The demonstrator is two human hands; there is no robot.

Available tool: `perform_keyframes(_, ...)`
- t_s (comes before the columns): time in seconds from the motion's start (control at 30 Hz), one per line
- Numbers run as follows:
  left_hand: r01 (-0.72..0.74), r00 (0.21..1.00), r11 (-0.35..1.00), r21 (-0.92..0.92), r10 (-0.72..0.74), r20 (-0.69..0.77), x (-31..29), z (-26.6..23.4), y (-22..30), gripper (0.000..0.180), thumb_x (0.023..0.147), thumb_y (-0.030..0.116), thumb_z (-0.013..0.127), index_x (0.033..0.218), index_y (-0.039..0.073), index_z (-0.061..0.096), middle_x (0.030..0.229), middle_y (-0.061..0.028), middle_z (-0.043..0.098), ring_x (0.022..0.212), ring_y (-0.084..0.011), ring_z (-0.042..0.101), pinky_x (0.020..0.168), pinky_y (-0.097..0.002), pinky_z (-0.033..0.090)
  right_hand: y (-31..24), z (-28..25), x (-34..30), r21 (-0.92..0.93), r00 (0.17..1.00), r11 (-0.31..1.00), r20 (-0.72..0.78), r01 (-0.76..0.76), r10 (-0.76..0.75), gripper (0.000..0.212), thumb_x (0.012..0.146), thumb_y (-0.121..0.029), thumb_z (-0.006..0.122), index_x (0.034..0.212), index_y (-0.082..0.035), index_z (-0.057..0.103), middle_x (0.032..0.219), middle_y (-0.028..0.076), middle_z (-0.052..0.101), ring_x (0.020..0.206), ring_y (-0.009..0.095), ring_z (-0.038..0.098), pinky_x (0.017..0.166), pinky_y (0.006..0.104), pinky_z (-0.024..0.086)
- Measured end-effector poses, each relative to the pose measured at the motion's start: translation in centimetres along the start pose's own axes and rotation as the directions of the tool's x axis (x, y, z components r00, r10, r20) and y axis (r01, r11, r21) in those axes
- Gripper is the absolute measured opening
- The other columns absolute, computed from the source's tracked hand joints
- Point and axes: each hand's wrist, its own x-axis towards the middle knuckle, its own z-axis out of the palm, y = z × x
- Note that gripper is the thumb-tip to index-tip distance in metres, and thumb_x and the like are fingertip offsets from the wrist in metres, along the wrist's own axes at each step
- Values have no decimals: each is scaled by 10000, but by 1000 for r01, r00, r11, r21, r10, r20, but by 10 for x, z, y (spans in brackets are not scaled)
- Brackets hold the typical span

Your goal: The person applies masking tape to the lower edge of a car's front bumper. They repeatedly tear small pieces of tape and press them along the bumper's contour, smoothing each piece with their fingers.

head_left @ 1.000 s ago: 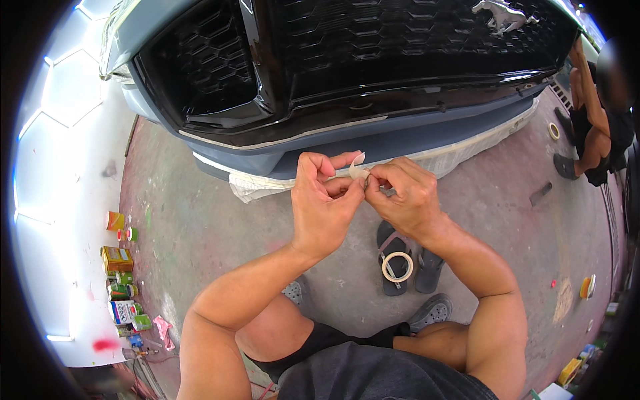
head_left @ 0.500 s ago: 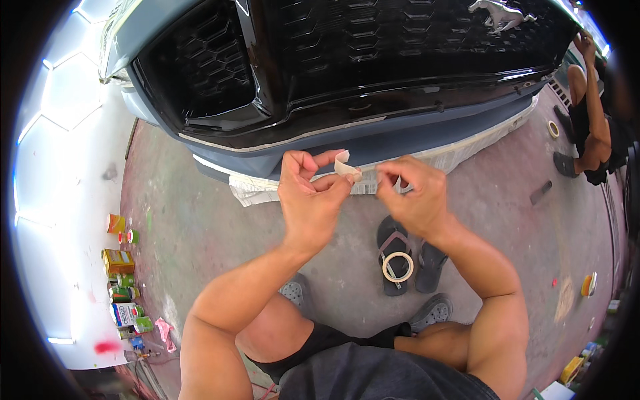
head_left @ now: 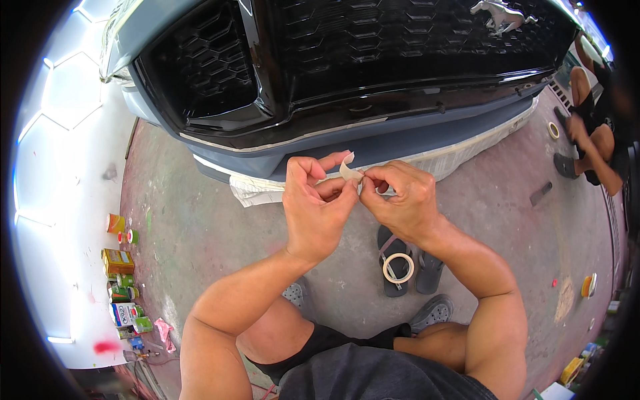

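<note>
A short curled strip of cream masking tape is pinched in my left hand, one end standing up by the forefinger. My right hand is closed in a pinch at the strip's lower right end, its fingertips meeting my left thumb. Both hands are in front of a car's front bumper, grey below a glossy black grille. Pale masking tape runs along the seam between the black and grey parts. Printed masking paper hangs from the bumper's lower edge.
Dark flip-flops lie on the concrete floor, with a tape roll on one. Another tape roll lies near a crouching person at right. Paint cans line the left wall. A dark flat piece lies on the floor.
My right hand has moved left to meet the tape strip and now pinches its end. My left hand has shifted slightly right. The other person's arm has come down.
</note>
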Motion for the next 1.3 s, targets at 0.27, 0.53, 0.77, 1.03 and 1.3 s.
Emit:
perform_keyframes(0.27, 43, 999, 997, -59, -44, -15, 7, -4, 11, 495, 935, -166, 749, 1150, 32, 350, 1428, -350, 639, 1061, -296, 818, 836, -295, 651, 24, -13, 4, 69, 973, 974, 91, -217, 210, 71, 883, -9, 807, 948, -25, 787, 817, 79, 724, 691, 189, 684, 627, 313, 530)
perform_keyframes(0.53, 167, 985, 982, -89, -171, -29, 14, -13, 6, 541, 900, -171, 770, 1158, 55, 351, 1461, -325, 615, 1102, -380, 812, 948, -406, 685, 23, -14, -1, 215, 990, 970, 109, -111, 89, 177, 971, 23, 777, 1145, 14, 811, 944, 95, 779, 766, 133, 679, 659, 279, 524)
perform_keyframes(0.77, 359, 931, 929, -84, -351, 94, 18, -16, 10, 505, 889, -142, 727, 1196, 58, 379, 1437, -300, 632, 958, -311, 817, 884, -420, 691, 30, -19, 9, 200, 991, 977, 124, -73, 49, 312, 943, 33, 752, 1245, -30, 800, 1162, 116, 783, 908, 196, 749, 674, 307, 545)
perform_keyframes(1.03, 405, 885, 913, -44, -379, 271, 22, -22, 5, 535, 877, -133, 716, 1250, 50, 379, 1439, -302, 633, 841, -272, 811, 898, -407, 681, 32, -18, 10, 287, 935, 935, 338, -210, 106, 345, 967, 35, 761, 1309, -12, 773, 1190, 133, 776, 997, 196, 735, 792, 289, 565)
perform_keyframes(1.3, 278, 945, 957, -88, -255, 204, 19, -24, 1, 558, 924, -113, 782, 1257, 63, 371, 1546, -325, 540, 932, -325, 835, 917, -427, 691, 30, -20, -2, 421, 782, 662, 403, -620, 475, 201, 1033, -68, 765, 1216, 8, 801, 993, 32, 791, 887, 65, 698, 769, 259, 556)
